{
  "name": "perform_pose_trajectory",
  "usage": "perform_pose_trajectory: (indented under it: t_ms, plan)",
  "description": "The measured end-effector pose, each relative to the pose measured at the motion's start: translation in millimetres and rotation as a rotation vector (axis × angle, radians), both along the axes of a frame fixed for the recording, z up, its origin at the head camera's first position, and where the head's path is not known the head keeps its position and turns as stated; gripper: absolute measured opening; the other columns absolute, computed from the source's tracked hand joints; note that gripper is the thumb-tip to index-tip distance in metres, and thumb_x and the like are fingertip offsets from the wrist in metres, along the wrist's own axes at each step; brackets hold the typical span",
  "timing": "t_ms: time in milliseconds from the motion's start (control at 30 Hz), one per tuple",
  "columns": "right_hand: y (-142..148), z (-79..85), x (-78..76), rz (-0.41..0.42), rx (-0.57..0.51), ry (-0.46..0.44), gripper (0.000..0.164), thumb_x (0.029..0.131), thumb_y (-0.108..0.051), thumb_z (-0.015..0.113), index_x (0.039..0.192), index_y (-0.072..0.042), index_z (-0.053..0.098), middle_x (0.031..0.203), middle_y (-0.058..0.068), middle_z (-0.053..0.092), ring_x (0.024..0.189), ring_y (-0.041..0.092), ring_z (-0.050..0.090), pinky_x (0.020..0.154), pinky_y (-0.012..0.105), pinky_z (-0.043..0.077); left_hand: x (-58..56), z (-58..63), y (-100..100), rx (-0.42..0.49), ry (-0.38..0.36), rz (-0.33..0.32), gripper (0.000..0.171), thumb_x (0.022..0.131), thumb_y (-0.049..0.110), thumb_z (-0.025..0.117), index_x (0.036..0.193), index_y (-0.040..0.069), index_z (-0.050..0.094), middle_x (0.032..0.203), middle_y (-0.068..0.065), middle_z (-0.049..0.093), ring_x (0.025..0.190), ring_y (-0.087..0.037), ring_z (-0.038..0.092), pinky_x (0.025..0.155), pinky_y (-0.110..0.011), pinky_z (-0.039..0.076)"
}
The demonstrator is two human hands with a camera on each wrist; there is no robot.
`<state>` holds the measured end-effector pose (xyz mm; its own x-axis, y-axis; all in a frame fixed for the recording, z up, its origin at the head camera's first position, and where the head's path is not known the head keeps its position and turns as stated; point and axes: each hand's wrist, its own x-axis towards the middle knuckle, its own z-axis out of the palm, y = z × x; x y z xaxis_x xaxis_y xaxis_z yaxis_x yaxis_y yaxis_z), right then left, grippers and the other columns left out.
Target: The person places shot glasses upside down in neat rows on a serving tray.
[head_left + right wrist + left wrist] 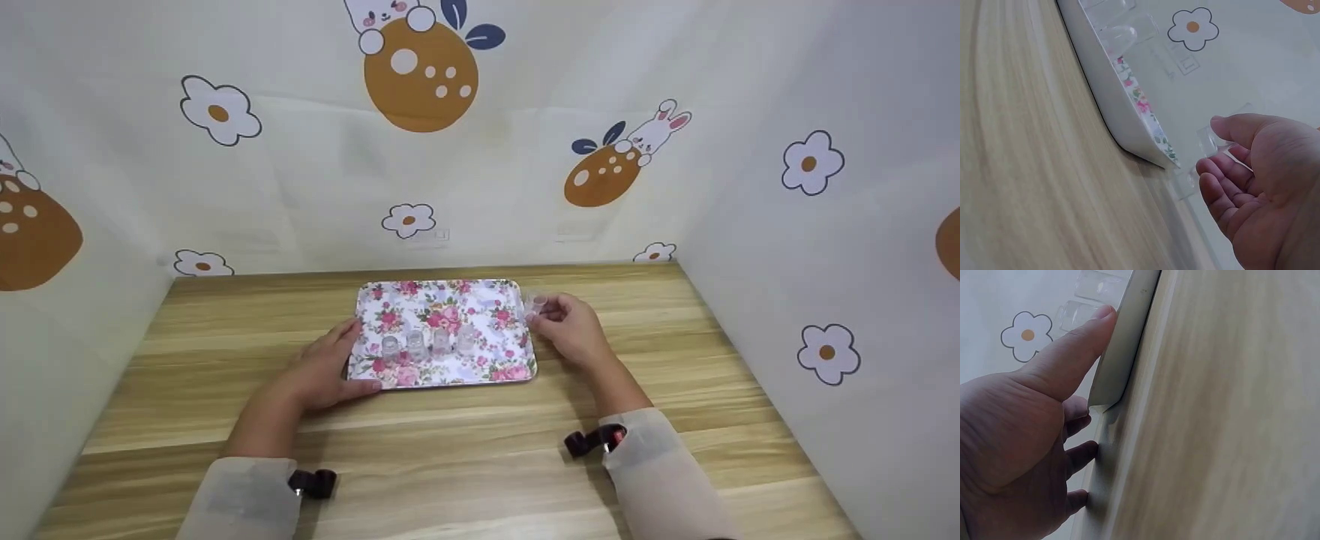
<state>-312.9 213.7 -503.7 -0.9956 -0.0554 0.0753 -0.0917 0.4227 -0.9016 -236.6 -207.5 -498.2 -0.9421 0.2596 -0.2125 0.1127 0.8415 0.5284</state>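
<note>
In the head view, a floral tray [469, 369] lies at the centre of the frame on a wood-grain table [465, 457], bearing four transparent cups [415, 343] in its lower left half; any contents are too small to tell. Right of centre, the right hand [574, 330] pinches another transparent cup [538, 304] just beside the tray; the step seems to be passing it across that edge, direction unclear, which calls for a light, steady pinch. In the left wrist view, the left hand [1024, 424], fingers relaxed, not clenched, braces the tray's corner. In the right wrist view, thumb and fingertips grasp that cup right of centre.
</note>
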Motion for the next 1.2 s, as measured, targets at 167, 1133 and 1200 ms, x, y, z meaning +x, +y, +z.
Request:
perform_pose_trajectory:
  t_ms: [167,1133,1200]
  plan:
    - [-6.0,2.1,2.6,0.016,-0.005,0.007,0.029,0.089,-0.015,0.084,0.117,-0.008,0.075,0.108,0.010,0.076,0.101,0.021,0.071,0.088,0.027,0.061,-0.4,-1.6,-1.0,-0.005,-0.011,0.002,0.121,0.090,0.068,0.076,0.173,0.009,0.010,0.182,-0.016,0.007,0.163,-0.056,0.010,0.131,-0.076,0.007]
    - [-52.1,21.0,8.9,0.133,-0.180,0.026,0.029,0.089,-0.016,0.086,0.115,-0.011,0.073,0.107,0.005,0.080,0.101,0.018,0.073,0.092,0.027,0.060,-1.7,-0.9,-0.3,0.005,-0.026,0.014,0.122,0.089,0.069,0.076,0.173,0.011,0.011,0.182,-0.015,0.006,0.163,-0.057,0.009,0.129,-0.078,0.009]
    - [-52.7,20.1,9.8,0.150,-0.175,0.039,0.030,0.090,-0.016,0.086,0.117,-0.010,0.073,0.106,0.005,0.078,0.099,0.019,0.071,0.091,0.028,0.060,-1.3,-1.2,-0.5,0.006,-0.025,0.015,0.122,0.089,0.070,0.076,0.173,0.011,0.011,0.182,-0.015,0.006,0.164,-0.056,0.008,0.129,-0.078,0.008]
